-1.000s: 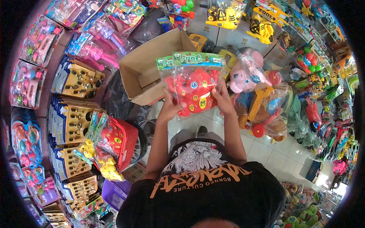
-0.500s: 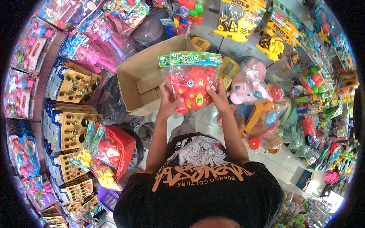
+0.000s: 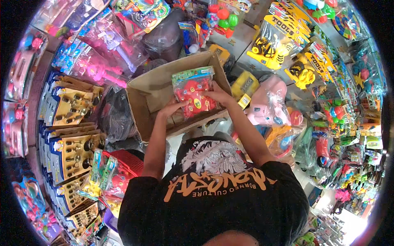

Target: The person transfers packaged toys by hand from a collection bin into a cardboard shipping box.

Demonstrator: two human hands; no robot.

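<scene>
Toy stock crowds every side of what I see: carded playsets stacked along the left wall, yellow tool-truck packs hanging at upper right, and a pink plush in plastic wrap just right of centre. Amid it all sits an open cardboard box on the floor, flaps up, its mouth tilted toward me, so it is easy to reach into from above. A red basket with more bagged toys stands lower left.

Over the box opening I hold the bagged red frog toy, header card up and facing me, partly inside the box's walls. My left hand cups the bag's lower left edge with fingers curled under it; my right hand pinches its right side, fingers closed on the plastic.
</scene>
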